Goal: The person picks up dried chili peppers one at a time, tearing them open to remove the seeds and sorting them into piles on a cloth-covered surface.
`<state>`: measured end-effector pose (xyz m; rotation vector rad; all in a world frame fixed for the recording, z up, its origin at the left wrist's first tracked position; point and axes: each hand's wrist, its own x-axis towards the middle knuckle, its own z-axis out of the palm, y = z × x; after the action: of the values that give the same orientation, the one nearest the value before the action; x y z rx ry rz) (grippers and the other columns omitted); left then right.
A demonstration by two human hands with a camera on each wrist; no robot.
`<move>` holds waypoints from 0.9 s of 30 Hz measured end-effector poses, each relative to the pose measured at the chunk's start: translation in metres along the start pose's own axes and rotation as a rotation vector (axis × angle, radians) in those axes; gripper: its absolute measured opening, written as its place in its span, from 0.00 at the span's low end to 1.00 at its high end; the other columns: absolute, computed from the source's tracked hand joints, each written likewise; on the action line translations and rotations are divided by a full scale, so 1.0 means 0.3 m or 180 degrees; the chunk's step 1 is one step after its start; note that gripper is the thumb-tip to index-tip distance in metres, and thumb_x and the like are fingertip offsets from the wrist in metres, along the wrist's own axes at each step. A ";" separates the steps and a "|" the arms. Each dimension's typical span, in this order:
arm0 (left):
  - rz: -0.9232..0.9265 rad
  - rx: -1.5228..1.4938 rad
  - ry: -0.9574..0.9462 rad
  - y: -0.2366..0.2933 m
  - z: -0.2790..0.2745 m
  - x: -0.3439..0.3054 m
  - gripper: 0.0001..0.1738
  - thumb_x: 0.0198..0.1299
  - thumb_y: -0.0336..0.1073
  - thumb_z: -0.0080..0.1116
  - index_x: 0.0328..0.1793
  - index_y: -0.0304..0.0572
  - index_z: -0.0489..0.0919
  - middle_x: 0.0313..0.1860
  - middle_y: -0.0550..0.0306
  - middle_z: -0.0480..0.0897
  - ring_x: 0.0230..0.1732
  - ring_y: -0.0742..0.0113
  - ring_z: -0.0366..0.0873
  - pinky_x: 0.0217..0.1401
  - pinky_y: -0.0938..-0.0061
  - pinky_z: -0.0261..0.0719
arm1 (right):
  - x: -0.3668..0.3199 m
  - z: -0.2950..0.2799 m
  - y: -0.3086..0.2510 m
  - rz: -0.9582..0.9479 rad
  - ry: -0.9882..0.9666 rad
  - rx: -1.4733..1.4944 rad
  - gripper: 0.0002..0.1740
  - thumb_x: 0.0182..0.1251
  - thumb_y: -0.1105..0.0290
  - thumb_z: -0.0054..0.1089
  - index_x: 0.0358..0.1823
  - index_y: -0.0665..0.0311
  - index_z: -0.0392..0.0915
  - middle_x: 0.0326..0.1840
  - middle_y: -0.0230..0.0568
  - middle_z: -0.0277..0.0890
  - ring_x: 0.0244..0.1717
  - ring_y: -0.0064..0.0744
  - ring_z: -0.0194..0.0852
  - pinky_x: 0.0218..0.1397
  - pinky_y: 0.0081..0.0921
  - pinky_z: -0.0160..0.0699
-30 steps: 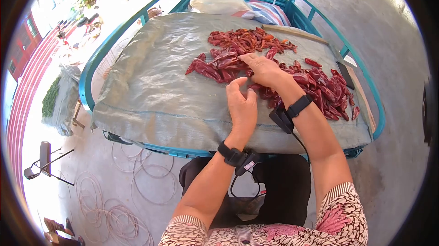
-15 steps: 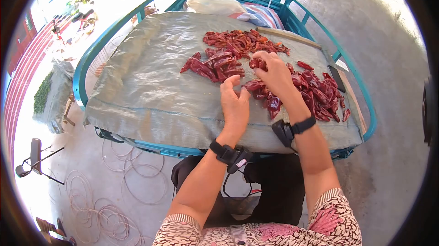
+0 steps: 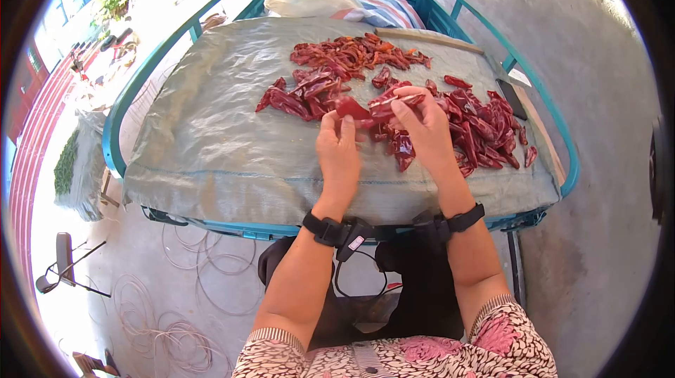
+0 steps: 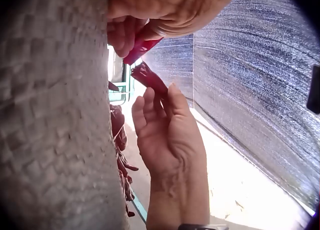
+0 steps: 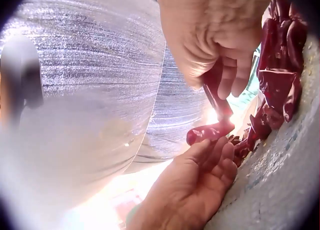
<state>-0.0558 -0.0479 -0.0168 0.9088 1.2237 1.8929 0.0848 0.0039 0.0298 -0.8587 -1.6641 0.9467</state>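
Two red dried peppers are held close together above the cloth. My left hand (image 3: 339, 156) pinches one red pepper (image 3: 351, 108) between thumb and fingers; in the right wrist view this pepper (image 5: 206, 133) lies across its fingertips. My right hand (image 3: 430, 135) pinches another pepper (image 3: 385, 108), seen in the left wrist view as a dark red piece (image 4: 150, 79) rising from the thumb and fingers. Left of the hands lies a small heap of peppers (image 3: 288, 100), behind them a heap of smaller, more orange ones (image 3: 351, 53), and on the right a larger heap (image 3: 485, 132).
Grey woven cloth (image 3: 211, 111) covers the bed of a teal-railed cart (image 3: 112, 125). A phone-like dark object (image 3: 511, 99) and a wooden strip (image 3: 429, 39) lie at the right and back. Sacks (image 3: 316, 2) rest behind. A folding chair (image 3: 65, 258) and coiled wire stand on the floor.
My right hand has lifted from the peppers and turned, with a pepper now in its fingers. The left hand, empty before, now pinches a pepper too. The head view has shifted slightly.
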 end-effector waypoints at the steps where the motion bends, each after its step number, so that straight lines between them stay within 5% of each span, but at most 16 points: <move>1: -0.0012 -0.0018 0.0000 0.000 0.000 0.002 0.10 0.77 0.37 0.53 0.54 0.39 0.77 0.39 0.60 0.85 0.33 0.76 0.80 0.33 0.79 0.74 | -0.004 -0.010 -0.020 0.0115 0.0008 0.0182 0.15 0.76 0.64 0.63 0.57 0.64 0.79 0.43 0.31 0.81 0.38 0.19 0.80 0.43 0.20 0.81; 11: 0.0102 0.0571 -0.0080 -0.014 0.013 0.004 0.13 0.74 0.42 0.61 0.52 0.40 0.78 0.38 0.60 0.84 0.31 0.77 0.78 0.32 0.80 0.74 | -0.010 -0.052 0.017 0.0148 0.0149 0.0720 0.11 0.76 0.68 0.63 0.54 0.65 0.79 0.44 0.31 0.81 0.40 0.16 0.79 0.43 0.19 0.83; 14: -0.0044 0.0293 -0.0216 0.057 0.022 -0.019 0.11 0.73 0.37 0.61 0.51 0.36 0.78 0.34 0.61 0.81 0.30 0.77 0.75 0.34 0.79 0.75 | -0.006 -0.051 0.038 0.0113 0.0044 0.0573 0.11 0.76 0.68 0.63 0.54 0.63 0.79 0.42 0.30 0.81 0.39 0.14 0.78 0.41 0.19 0.82; 17: 0.0163 0.1028 -0.0735 0.023 0.011 -0.013 0.09 0.73 0.34 0.60 0.52 0.36 0.78 0.32 0.63 0.80 0.31 0.78 0.74 0.33 0.79 0.74 | -0.011 -0.046 0.019 0.0216 -0.0014 0.0483 0.12 0.77 0.67 0.62 0.55 0.63 0.79 0.44 0.30 0.81 0.39 0.15 0.78 0.43 0.16 0.81; 21: 0.0058 0.0489 -0.0323 0.002 0.006 -0.009 0.07 0.72 0.30 0.57 0.53 0.39 0.79 0.38 0.59 0.81 0.32 0.77 0.76 0.32 0.79 0.75 | -0.009 -0.030 -0.008 0.0271 0.0172 0.0506 0.12 0.78 0.67 0.61 0.57 0.64 0.79 0.45 0.29 0.81 0.39 0.16 0.78 0.44 0.16 0.79; 27: 0.0576 0.0895 0.0645 -0.031 -0.002 0.002 0.13 0.67 0.25 0.58 0.57 0.39 0.80 0.64 0.48 0.72 0.36 0.71 0.80 0.38 0.78 0.79 | 0.024 0.006 0.055 -0.0823 0.0850 -0.0857 0.13 0.70 0.72 0.64 0.54 0.62 0.82 0.51 0.37 0.81 0.52 0.29 0.78 0.49 0.27 0.79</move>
<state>-0.0549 -0.0448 -0.0255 1.0217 1.6071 2.0265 0.0827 0.0172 0.0176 -0.8784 -1.6400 0.4171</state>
